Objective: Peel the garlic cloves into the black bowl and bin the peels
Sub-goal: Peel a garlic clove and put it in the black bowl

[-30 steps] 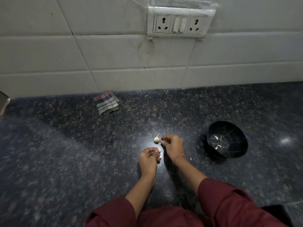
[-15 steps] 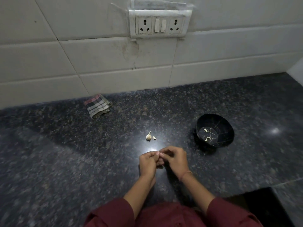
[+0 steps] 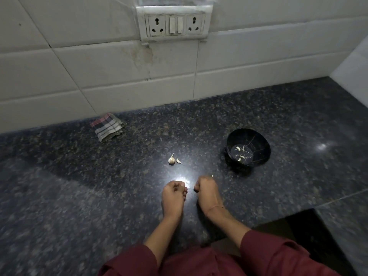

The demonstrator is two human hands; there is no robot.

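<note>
right hand is pinching a pale bit, likely a clove, angling toward bowl near counter right edge. left hand is curling; contents unclear, maybe peel. garlic is waiting mid-counter.

One black bowl is counted on the bench. At least two peeled garlic cloves are counted inside it; a third is uncertain. Two garlic pieces are counted on the bench: one larger piece and one smaller piece. Two hands are counted, the left hand and the right hand; one small pale bit is held by the latter. One folded checked cloth and one socket plate with two sockets are counted.
</note>
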